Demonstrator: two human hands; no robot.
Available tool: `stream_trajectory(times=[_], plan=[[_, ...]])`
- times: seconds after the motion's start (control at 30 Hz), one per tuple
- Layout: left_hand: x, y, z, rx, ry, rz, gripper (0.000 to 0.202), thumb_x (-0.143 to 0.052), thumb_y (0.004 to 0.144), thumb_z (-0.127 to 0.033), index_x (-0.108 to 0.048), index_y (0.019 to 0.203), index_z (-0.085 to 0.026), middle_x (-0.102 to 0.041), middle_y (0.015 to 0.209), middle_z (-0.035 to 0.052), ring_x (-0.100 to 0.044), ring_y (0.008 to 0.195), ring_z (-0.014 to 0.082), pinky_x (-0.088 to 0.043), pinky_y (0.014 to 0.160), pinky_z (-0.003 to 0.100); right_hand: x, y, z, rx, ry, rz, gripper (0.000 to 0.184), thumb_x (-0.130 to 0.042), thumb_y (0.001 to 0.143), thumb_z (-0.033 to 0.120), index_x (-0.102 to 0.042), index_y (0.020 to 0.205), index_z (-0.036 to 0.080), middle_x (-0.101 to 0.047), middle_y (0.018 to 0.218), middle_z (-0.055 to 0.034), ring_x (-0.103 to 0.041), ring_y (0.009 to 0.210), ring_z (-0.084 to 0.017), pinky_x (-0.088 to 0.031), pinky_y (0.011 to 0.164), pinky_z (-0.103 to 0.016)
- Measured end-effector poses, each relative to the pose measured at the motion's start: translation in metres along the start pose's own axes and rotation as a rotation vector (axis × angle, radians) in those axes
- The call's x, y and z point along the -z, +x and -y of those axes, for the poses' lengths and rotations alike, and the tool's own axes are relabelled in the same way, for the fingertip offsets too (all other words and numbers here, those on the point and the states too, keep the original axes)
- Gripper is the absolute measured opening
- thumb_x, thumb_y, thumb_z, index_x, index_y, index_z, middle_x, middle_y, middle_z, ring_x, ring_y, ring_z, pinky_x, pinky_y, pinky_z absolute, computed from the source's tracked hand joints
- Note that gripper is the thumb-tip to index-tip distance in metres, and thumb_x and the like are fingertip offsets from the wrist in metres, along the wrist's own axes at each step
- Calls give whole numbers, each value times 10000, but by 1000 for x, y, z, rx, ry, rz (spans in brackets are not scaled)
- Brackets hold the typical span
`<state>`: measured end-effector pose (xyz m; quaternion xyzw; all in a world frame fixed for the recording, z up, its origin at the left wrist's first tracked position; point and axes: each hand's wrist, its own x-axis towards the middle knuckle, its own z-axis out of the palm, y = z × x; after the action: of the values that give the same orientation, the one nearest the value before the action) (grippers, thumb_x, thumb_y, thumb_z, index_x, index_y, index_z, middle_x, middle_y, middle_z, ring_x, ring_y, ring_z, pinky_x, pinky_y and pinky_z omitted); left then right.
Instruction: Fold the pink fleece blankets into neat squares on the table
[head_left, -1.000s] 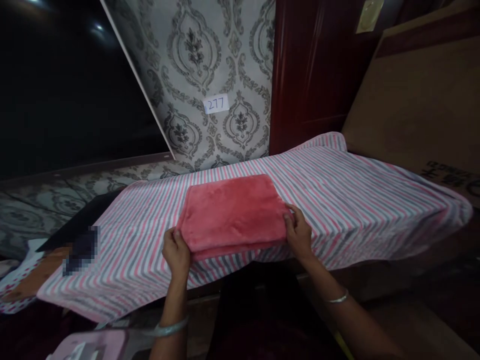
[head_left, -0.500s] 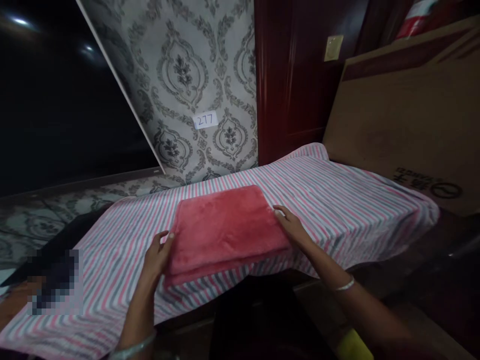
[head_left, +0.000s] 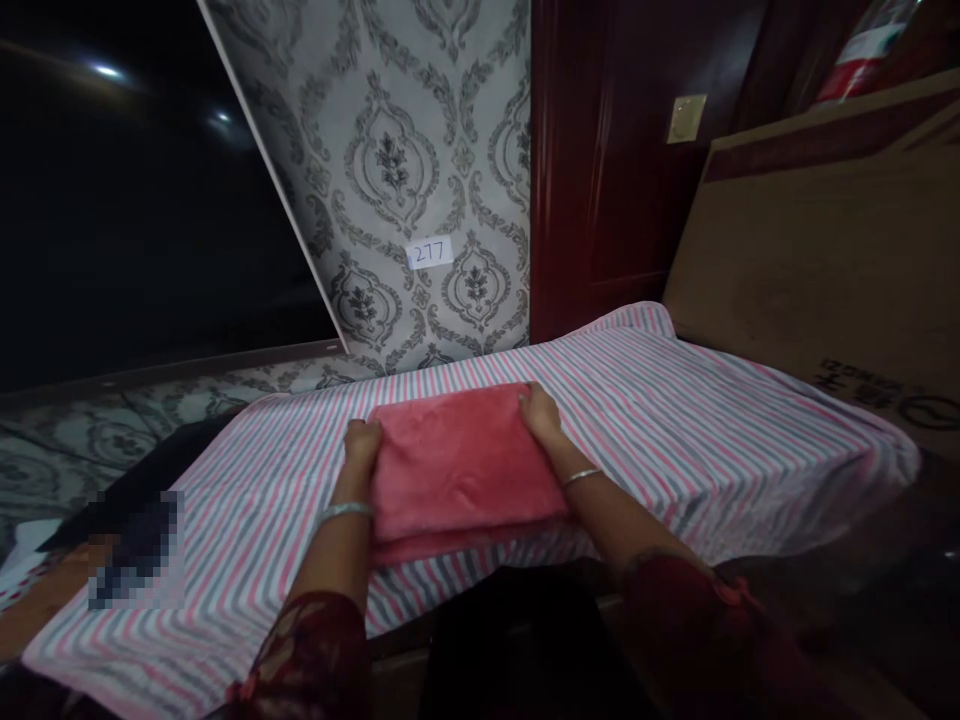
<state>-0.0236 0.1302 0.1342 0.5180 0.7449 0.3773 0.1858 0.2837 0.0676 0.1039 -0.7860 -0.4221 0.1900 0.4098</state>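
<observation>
- Pink folded cloth (head_left: 457, 470) lies flat on the striped cover (head_left: 630, 400), close to the cover's near edge, square in front of the person.
- Key relation: cloth sits between the two hands, and its body runs from them back toward the wearer. Long axis left to right, across the front.
- Left hand (head_left: 363, 440): on the far left corner, touching.
- Right hand (head_left: 540, 412): on the far right corner, touching, thumb over the top face.
- Neither hand is nearer; each has its own corner, well apart from the other.
- Grip: fingers mostly out of my sight behind the edge. Can't tell if either corner is actually pinched or just pressed.
- Near edge shows stacked layers, no hand on it; forearms pass along both sides.
- Cardboard box (head_left: 817, 250) stands well off to the right.
</observation>
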Motion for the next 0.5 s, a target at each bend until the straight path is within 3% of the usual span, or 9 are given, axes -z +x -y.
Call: stream_trajectory(times=[0.2, 0.5], plan=[[-11, -27, 25, 27, 53, -162, 413, -453, 928, -316, -502, 1274, -97, -676, 1114, 230, -648, 1074, 335, -477, 891, 436, -18, -6, -37, 46, 30, -222, 445, -426, 917, 235, -580, 1315, 108, -708, 1121, -155, -652, 1049, -262, -462, 881, -317], [-10, -16, 24, 13, 42, -95, 376, -501, 903, -314, -575, 1203, -99, -691, 1088, 214, -658, 1046, 333, -484, 884, 431, -18, -5, -29, 85, -45, -170, 432, -421, 954, 255, -542, 1344, 114, -706, 1111, -159, -657, 1040, -264, -461, 864, -314]])
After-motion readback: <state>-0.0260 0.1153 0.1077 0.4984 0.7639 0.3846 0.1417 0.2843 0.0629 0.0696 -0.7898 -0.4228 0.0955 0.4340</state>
